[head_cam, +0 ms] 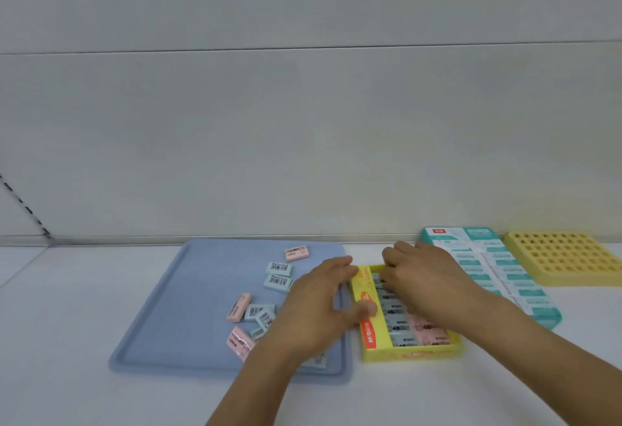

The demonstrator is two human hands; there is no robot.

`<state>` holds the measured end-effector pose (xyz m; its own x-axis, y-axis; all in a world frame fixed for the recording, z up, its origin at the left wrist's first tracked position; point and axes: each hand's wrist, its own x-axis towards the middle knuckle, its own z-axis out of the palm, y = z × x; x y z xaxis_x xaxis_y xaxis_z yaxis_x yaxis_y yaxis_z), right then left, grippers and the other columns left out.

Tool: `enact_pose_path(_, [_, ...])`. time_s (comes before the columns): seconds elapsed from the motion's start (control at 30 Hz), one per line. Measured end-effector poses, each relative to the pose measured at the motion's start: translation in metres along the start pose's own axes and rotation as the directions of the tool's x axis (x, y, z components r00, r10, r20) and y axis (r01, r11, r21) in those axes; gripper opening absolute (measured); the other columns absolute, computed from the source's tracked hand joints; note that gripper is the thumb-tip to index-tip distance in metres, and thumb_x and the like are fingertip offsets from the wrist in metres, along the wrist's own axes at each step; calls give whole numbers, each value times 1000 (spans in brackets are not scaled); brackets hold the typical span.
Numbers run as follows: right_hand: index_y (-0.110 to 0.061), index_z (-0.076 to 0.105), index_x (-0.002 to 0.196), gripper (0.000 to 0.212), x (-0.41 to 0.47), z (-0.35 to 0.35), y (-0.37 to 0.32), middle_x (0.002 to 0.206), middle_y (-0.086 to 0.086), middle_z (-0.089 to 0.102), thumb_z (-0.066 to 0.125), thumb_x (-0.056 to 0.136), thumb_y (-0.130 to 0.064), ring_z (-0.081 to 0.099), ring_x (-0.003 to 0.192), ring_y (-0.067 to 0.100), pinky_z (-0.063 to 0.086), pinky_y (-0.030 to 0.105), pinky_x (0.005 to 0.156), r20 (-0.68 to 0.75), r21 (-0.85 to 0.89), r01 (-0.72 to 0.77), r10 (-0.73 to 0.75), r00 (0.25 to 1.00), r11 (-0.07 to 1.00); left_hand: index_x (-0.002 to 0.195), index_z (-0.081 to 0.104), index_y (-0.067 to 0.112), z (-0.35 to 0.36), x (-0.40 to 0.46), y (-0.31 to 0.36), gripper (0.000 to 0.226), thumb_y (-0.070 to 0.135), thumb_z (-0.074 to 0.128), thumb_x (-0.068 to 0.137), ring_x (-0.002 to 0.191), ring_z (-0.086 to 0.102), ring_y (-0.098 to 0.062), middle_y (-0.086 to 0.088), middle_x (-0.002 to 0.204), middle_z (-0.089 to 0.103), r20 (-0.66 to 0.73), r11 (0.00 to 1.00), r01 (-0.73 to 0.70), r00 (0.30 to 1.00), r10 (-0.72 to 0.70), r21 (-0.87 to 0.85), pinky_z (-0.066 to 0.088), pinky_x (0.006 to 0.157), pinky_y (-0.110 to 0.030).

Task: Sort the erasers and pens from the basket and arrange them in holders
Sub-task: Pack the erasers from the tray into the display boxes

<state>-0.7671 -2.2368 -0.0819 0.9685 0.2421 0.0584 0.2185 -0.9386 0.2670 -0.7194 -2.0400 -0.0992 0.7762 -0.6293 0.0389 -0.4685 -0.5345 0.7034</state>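
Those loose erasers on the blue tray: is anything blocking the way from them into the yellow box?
Only the person's own left hand, which lies across the gap between the loose erasers on the blue tray and the yellow box. Nothing else stands there.

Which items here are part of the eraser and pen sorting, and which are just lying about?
Part of the job: loose erasers on the blue tray; yellow box under the left hand and right hand; teal box; yellow grid holder.

Lying about: nothing visible.
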Motion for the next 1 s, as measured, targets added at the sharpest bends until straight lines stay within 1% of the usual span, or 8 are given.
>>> enact_pose_path(0.13, [-29, 67, 105, 30, 12, -23, -2, 103, -4, 54, 38, 101, -35, 52, 96, 18, 35, 33, 75, -79, 170, -104, 119, 990, 980, 128, 59, 27, -58, 1, -38, 30, 27, 52, 99, 126, 46, -9, 12, 135, 54, -240, 988, 102, 968, -71, 117, 33, 104, -23])
enact_pose_path(0.27, [-20, 68, 89, 25, 55, -40, -47, 93, -1, 60, 47, 96, -31, 54, 88, 22, 35, 32, 69, -47, 290, -38, 54, 997, 956, 127, 60, 23, -80, 12, -55, 32, 23, 59, 96, 117, 52, -16, 3, 125, 57, 23, 923, 133, 988, -152, 362, 39, 98, -27])
enact_pose_path(0.43, [-24, 46, 78, 22, 92, -34, -78, 96, 6, 62, 67, 84, -22, 57, 86, 26, 32, 29, 61, 217, 304, -116, 50, 975, 946, 104, 67, 14, -83, 20, -61, 18, 26, 63, 91, 95, 57, -21, -5, 100, 59, 92, 891, 96, 984, -152, 444, 45, 81, -33])
enact_pose_path(0.6, [-14, 53, 72, 19, 94, -31, -77, 84, 5, 60, 70, 79, -19, 60, 80, 24, 48, 33, 62, 348, 479, -229, 56, 936, 847, 75, 58, 29, -76, 13, -72, 18, 26, 63, 91, 81, 54, -15, 6, 83, 54, -25, 945, 150, 988, -150, 290, 39, 69, -28])
enact_pose_path(0.7, [-8, 65, 87, 9, 81, -34, -73, 95, 6, 65, 63, 84, -16, 60, 90, 23, 52, 38, 76, 201, 564, -195, 95, 975, 803, 71, 53, 26, -71, 7, -68, 26, 33, 54, 96, 77, 55, -18, 4, 78, 55, -174, 958, 204, 970, -170, 203, 41, 68, -33])
enact_pose_path(0.8, [-20, 64, 86, 2, 55, -38, -34, 90, -4, 64, 66, 86, -19, 60, 84, 16, 50, 34, 78, 25, 723, -271, 367, 930, 636, 82, 61, 19, -67, -1, -56, 30, 41, 48, 97, 73, 57, -19, 0, 75, 60, -355, 985, 169, 924, -143, 43, 44, 66, -35])
enact_pose_path(0.9, [-25, 66, 74, 14, 11, -37, 16, 75, -6, 67, 72, 81, -14, 64, 70, 11, 52, 31, 69, 67, 808, -356, 526, 848, 470, 87, 67, 29, -52, -10, -26, 22, 43, 52, 95, 76, 61, -8, 6, 80, 66, -281, 992, 63, 955, -92, -108, 47, 70, -26])
enact_pose_path(1.0, [-23, 68, 75, 14, -15, -26, 24, 73, -5, 70, 76, 79, -13, 66, 68, 6, 51, 23, 62, 202, 802, -426, 482, 853, 418, 94, 67, 42, -30, -9, 0, 15, 39, 52, 96, 85, 61, 7, 24, 92, 67, -126, 977, 1, 992, -28, -213, 45, 72, -11])
